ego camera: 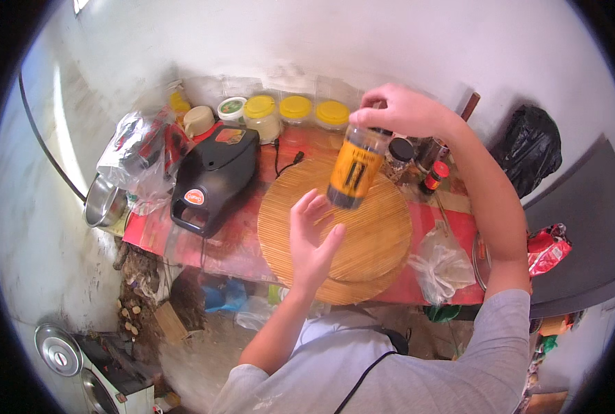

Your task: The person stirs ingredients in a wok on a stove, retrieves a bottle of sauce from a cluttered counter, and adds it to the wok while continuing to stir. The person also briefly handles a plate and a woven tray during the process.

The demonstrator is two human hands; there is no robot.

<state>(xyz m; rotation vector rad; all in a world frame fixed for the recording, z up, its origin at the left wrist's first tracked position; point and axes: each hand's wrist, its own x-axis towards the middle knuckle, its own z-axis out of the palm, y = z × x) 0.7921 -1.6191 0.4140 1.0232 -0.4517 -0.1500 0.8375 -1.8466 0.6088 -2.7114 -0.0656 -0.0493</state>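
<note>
My right hand [395,111] grips a clear plastic jar [356,165] by its top. The jar has a yellow label with writing and something dark at its bottom; it hangs tilted above a round slatted board [297,207]. Just below and left of the jar is my left hand [312,238], fingers spread, with nothing in it. Behind the jar, a small jar with a black lid [401,150] and a small jar with a red lid [435,177] stand on the table.
The red-covered table [235,253] holds a black appliance [219,176], a plastic bag [136,155] and a steel pot [103,201] at left. Jars with yellow lids [295,107] line the wall. At right lie a clear bag [444,261] and a red packet [548,249]; a black bag [530,145] hangs behind.
</note>
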